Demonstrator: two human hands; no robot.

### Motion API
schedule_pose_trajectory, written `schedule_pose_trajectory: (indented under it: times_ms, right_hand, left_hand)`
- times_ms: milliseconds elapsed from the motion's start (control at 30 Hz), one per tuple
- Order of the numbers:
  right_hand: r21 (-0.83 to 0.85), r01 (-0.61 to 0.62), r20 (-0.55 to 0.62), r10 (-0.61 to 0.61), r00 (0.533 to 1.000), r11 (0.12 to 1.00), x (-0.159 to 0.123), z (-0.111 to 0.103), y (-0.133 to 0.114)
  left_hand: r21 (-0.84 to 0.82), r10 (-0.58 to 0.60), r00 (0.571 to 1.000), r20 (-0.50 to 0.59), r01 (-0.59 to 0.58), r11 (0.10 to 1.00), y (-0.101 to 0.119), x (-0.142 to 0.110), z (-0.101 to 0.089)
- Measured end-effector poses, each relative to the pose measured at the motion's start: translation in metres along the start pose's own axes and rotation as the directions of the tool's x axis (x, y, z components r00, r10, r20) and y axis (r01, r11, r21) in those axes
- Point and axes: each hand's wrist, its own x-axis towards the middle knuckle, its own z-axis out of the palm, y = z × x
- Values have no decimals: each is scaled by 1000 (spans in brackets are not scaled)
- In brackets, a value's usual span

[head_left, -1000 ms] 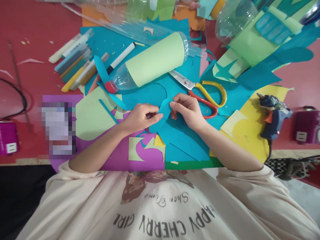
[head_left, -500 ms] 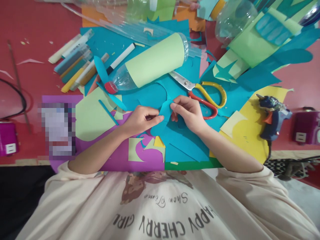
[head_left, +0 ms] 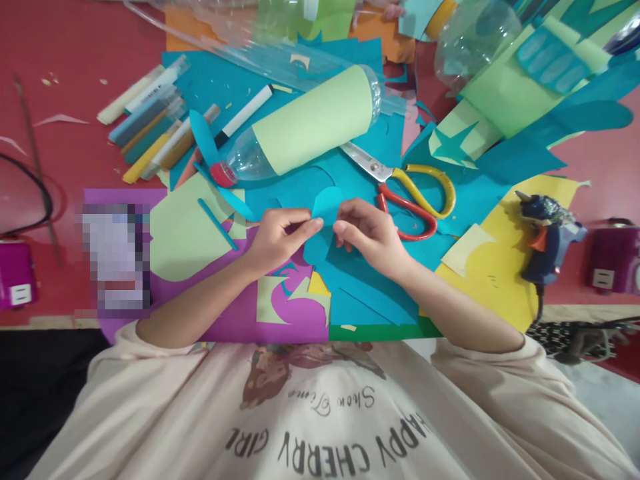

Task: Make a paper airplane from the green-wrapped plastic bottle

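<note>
Near the middle of the table, my left hand [head_left: 280, 240] pinches a blue paper cutout [head_left: 326, 200] with a rounded top between thumb and fingers. Just right of the cutout is my right hand [head_left: 373, 237], its fingers curled and thumb pressed to them. Whether its fingertips grip the cutout's edge or something small, I cannot make out. Scissors [head_left: 383, 175] with one yellow and one red handle lie beyond my right hand. A clear plastic bottle [head_left: 315, 123], wrapped in pale green paper and with a red cap, rests on its side farther back.
Markers [head_left: 155, 127] lie at the back left, above a pale green sheet [head_left: 187, 233]. On the right, a glue gun [head_left: 545, 243] sits on yellow paper [head_left: 493, 280]. A clear jar [head_left: 475, 47] and a green paper-covered object [head_left: 520, 83] occupy the back right. Paper scraps [head_left: 295, 300] are near me.
The blue cutout has turned, its rounded end now upward between my hands. My right hand has shifted slightly down and left, its thumb lower than before.
</note>
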Motion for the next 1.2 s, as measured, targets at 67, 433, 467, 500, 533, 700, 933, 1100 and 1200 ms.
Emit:
schedule_pose_trajectory:
  times_ms: [67, 433, 467, 500, 533, 700, 933, 1100, 1200]
  right_hand:
    - [-29, -23, 56, 24, 998, 999, -1, 1, 0]
    - [-39, -49, 117, 53, 992, 998, -2, 1, -2]
    - [-36, -46, 120, 50, 992, 998, -2, 1, -2]
    - [-34, -42, 123, 46, 991, 999, -2, 1, -2]
    - [-36, -37, 126, 42, 991, 999, -2, 1, -2]
    - [-71, -30, 151, 40, 988, 997, -1, 0, -1]
    - [-60, -40, 152, 49, 987, 997, -1, 0, 0]
    - [-2, -71, 112, 71, 991, 997, 0, 0, 2]
    - [10, -71, 109, 69, 992, 997, 0, 0, 3]
  left_hand:
    - [-19, 12, 1000, -22, -12, 1000, 0, 0, 1]
    - [-23, -48, 998, 36, 49, 999, -1, -2, 2]
    - [-30, -51, 998, 39, 52, 998, 0, -2, 2]
    - [-36, -58, 997, 43, 59, 998, 0, -2, 2]
    - [-41, -66, 997, 45, 68, 997, 0, -1, 2]
    - [-60, -93, 995, 47, 96, 994, 0, -1, 2]
    - [-54, -93, 995, 35, 94, 994, 0, -1, 2]
    - [-46, -70, 997, 45, 72, 996, -1, -1, 3]
    - [-13, -59, 997, 44, 60, 998, -2, -1, 3]
